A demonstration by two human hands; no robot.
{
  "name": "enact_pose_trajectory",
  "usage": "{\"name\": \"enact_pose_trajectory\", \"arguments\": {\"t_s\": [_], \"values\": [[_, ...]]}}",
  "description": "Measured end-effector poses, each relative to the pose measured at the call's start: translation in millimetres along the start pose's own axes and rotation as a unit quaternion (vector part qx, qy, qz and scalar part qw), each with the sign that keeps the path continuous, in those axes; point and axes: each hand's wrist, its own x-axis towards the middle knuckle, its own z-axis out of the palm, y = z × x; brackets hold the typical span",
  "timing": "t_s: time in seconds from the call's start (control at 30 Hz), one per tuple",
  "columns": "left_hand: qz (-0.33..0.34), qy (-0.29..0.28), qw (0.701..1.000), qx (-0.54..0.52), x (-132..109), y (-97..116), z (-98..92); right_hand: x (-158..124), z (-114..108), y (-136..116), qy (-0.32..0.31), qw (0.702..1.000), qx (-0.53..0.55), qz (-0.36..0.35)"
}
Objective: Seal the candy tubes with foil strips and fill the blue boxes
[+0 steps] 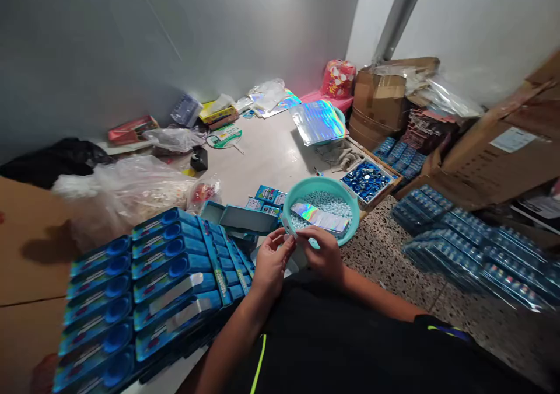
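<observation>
Head view: our left hand (272,264) and right hand (321,255) meet at the near rim of a teal plastic bowl (321,182), low in the middle of the frame. Both are closed in a pinch, fingers bent toward each other over a small pale piece (291,243), too blurred for us to say what it is. In the bowl, a shiny rainbow strip (319,218) lies on a heap of pale beads (333,202). To the lower left, blue cases (172,265) lie in rows on the table (262,154); two near ones carry a silver strip (177,293) across the lid, while the rows above them show none. An open blue case (249,219) sits just beside the bowl, and more blue cases (475,248) stand stacked on the speckled floor (380,260) at the right. Beyond the bowl, a tray of blue gems (366,180) rests at the table's edge, a rainbow sheet (317,121) lies further up, and cardboard boxes (378,105) crowd the upper right.
</observation>
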Motion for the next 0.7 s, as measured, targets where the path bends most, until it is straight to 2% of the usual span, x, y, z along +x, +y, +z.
{"name": "enact_pose_trajectory", "arguments": {"t_s": [0.07,0.17,0.27,0.37,0.47,0.6,0.7], "values": [[0.017,-0.003,0.999,0.036,2,-2,0.8,2,-1,0,0.007,1.0,0.015,0.019],[0.034,-0.044,0.995,0.086,0,-3,3.9,8,-4,7,0.025,0.983,0.12,0.135],[0.076,-0.08,0.985,0.129,-2,-4,6.2,13,-5,14,0.0,0.959,0.183,0.214],[0.116,-0.087,0.979,0.146,-2,-7,4.9,12,-1,14,0.036,0.959,0.181,0.215],[0.196,-0.057,0.967,0.153,1,-12,-1.2,6,8,5,0.057,0.943,0.239,0.224],[0.303,-0.008,0.927,0.222,3,-15,-12.4,-2,18,-9,0.013,0.883,0.361,0.299],[0.382,-0.008,0.87,0.311,2,-11,-18.5,-3,18,-11,0.018,0.87,0.378,0.317]]}}
